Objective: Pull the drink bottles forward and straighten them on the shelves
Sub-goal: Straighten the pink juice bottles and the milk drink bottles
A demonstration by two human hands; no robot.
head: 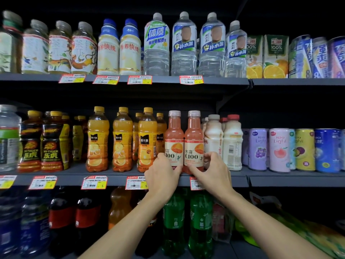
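Observation:
Two pink C100 bottles stand upright side by side at the front edge of the middle shelf (74,176). My left hand (164,172) grips the base of the left pink bottle (174,139). My right hand (212,170) grips the base of the right pink bottle (194,141), thumb in front and fingers round its right side. To their left stand orange juice bottles (98,141), some set further back. To their right stand white milk-drink bottles (232,144).
Hi-Tiger bottles (52,144) fill the middle shelf's left end, and Rio cans (279,150) stand at its right. The top shelf (168,79) carries tea, water bottles and juice cartons. Below are cola bottles (87,215) and green soda bottles (173,221). Price tags (94,182) hang on the shelf edges.

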